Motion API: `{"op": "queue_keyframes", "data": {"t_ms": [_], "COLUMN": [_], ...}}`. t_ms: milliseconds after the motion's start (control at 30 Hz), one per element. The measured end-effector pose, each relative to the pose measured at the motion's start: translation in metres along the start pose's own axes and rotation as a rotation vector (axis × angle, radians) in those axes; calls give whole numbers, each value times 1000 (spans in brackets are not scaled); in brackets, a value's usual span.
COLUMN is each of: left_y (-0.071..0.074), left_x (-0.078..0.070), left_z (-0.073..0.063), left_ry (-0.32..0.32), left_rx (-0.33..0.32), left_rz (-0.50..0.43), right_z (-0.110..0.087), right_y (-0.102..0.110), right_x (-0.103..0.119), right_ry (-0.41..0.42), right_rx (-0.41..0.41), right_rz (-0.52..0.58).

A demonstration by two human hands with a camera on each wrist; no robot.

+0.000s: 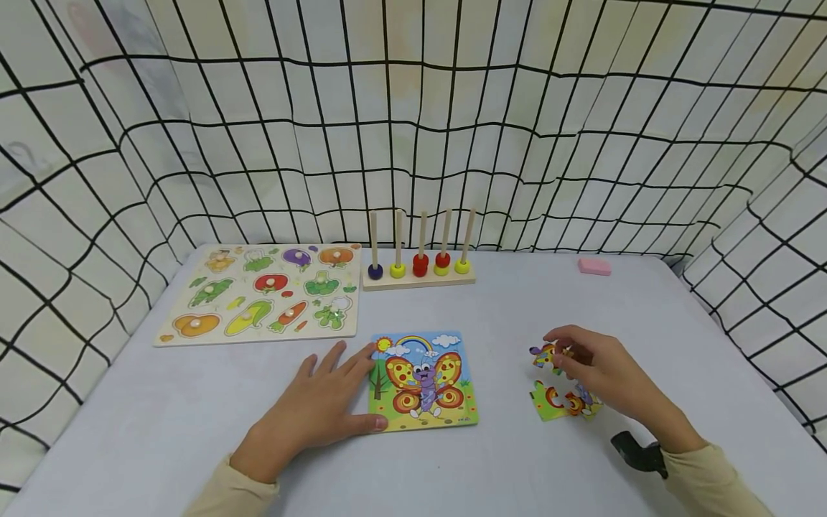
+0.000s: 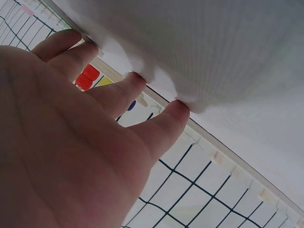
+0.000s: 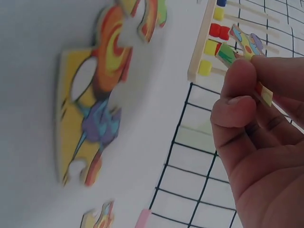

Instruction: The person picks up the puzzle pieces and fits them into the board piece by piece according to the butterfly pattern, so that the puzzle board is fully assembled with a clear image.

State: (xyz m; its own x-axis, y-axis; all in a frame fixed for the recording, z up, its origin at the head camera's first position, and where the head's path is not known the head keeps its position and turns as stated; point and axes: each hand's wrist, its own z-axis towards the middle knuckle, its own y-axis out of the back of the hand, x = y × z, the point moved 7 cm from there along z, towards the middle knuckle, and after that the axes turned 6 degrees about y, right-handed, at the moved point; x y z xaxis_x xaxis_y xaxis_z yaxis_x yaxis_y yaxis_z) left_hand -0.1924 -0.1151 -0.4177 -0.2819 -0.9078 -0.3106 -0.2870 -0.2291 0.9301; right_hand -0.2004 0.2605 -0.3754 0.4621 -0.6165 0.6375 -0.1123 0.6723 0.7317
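Tiny print seen at btm-right of butterfly board (image 1: 423, 380), too small to be read. Board's lower-left corner touched by L hand (image 1: 319, 406) thumb, fingers spread. Puzzle pc(s) (image 1: 544, 356) pinched btwn thumb + fingers of R hand (image 1: 601, 362), count unclear; held near loose pcs (image 1: 546, 408), right of board. Wide strip of tabletop (image 1: 504, 452) seen btwn. Veg board (image 1: 248, 337), bead stand (image 1: 420, 283) + pink block (image 1: 594, 267) set twd far edge.
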Motion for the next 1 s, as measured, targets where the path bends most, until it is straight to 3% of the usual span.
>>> {"op": "queue_keyframes", "data": {"t_ms": [333,1000], "left_y": [0,0], "left_x": [1,1], "left_z": [-1,-1], "left_ry": [3,0], "left_rx": [-1,2], "left_rz": [4,7], "right_z": [22,59], "right_y": [-21,-64], "right_x": [21,52], "right_ry": [69,140], "right_rx": [47,219], "right_rz": [-20,-5]}}
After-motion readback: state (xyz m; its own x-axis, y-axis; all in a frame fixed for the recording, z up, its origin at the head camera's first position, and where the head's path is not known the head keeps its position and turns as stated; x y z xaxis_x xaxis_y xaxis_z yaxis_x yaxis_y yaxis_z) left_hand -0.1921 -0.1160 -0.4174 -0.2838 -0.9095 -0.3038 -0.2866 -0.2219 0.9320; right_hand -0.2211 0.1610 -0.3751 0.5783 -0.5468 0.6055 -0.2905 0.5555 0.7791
